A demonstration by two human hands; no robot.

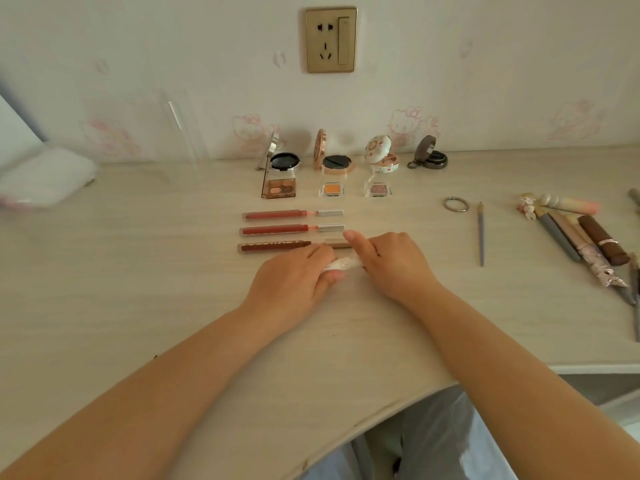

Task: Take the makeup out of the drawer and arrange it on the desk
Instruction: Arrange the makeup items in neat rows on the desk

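You are looking down at a pale wooden desk (pixel 138 289), and much of the arranging appears done. In the upper middle of the frame, four open compacts (pixel 349 157) stand in a row against the wall. Just below them lie three small open eyeshadow pans (pixel 331 189), side by side. Below those, three lip gloss tubes (pixel 273 230) lie level in a stack of rows, each uncapped, with its cap set just beside its right end.

At the centre of the frame, both your hands meet on a small white tube (pixel 343 264), which is just below the third gloss row. Your left hand (pixel 294 278) curls around its left end; your right hand (pixel 391 261) grips its right end, thumb pointing up-left. You seem to be pulling the cap off, or setting the tube down as a fourth row; which one cannot be told.

At the right edge of the frame, a loose pile of sticks and pencils (pixel 581 237) waits unsorted. Between it and the rows lie a single grey pencil (pixel 481 233) and a metal ring (pixel 456 204). The drawer is out of sight, so whether more remains inside cannot be told.
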